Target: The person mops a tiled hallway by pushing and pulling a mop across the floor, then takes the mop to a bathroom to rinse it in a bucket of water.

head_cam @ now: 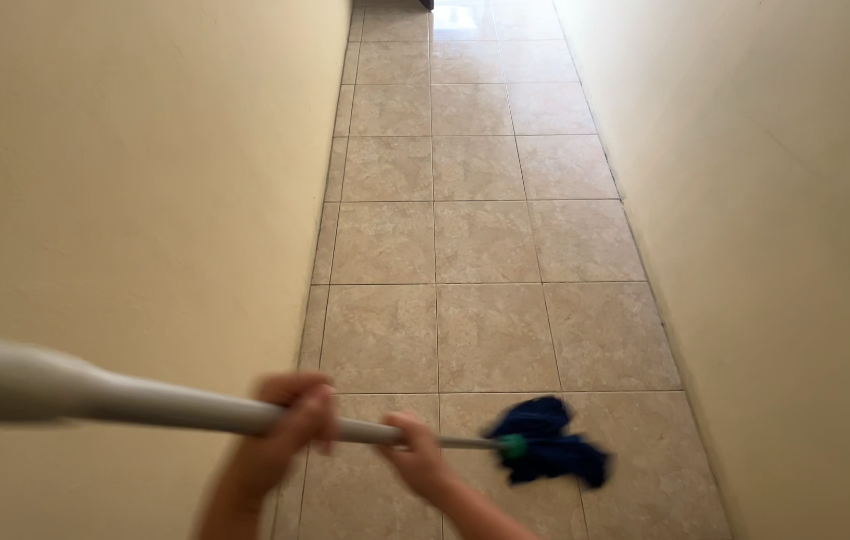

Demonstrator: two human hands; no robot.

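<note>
Both fists clamped on mop handle (175,405): left hand (290,415) behind right hand (415,450).

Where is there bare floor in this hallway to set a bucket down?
Bare tiled floor runs ahead of the blue mop head, between the left wall and right wall. It is crowded only near the bottom, where both hands grip the grey mop handle.

Left grip (290,420) and right grip (415,455) both clenched, blurred, forearms rising from bottom edge.
</note>
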